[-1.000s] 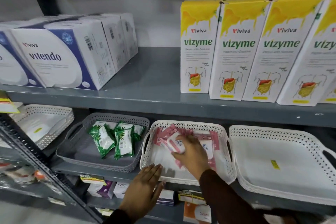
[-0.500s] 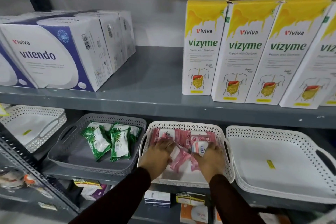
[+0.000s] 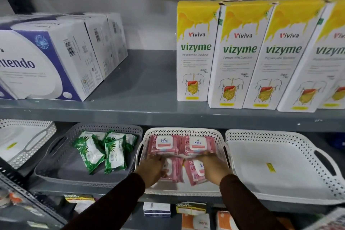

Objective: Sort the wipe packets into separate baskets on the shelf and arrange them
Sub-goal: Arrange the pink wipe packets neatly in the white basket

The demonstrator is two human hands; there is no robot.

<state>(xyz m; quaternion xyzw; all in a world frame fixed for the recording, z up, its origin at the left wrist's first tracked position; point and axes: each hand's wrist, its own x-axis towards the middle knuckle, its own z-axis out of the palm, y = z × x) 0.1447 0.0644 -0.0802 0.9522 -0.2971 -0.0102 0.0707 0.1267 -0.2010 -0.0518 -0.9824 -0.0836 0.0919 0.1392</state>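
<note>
Both hands are inside the middle white basket [image 3: 223, 137] on the lower shelf, at the bottom centre of the frame. This basket holds four pink packets in two rows. The two at the back, the left one [image 3: 164, 145] and the right one [image 3: 198, 145], lie flat side by side with the white "kara" label up. The left hand [image 3: 152, 171] lies over the front left packet [image 3: 172, 171] with curled fingers that touch it, and the right hand [image 3: 212, 169] lies in the same way over the front right packet [image 3: 195, 172], which is a little tilted. I cannot tell if the hands really grip these packets or only press on them. Just left of this basket stands a grey basket [image 3: 61, 172] with the green packets [image 3: 104, 150] in a loose heap near its back right side. At the right of the frame is an empty white basket [image 3: 306, 142] with a small yellow sticker [image 3: 271, 167] on its floor, and a part of one more white basket [image 3: 37, 134] shows at the left edge. On the upper shelf stand yellow "vizyme" boxes [image 3: 240, 58] at the right and white and blue boxes [image 3: 56, 58] at the left.
</note>
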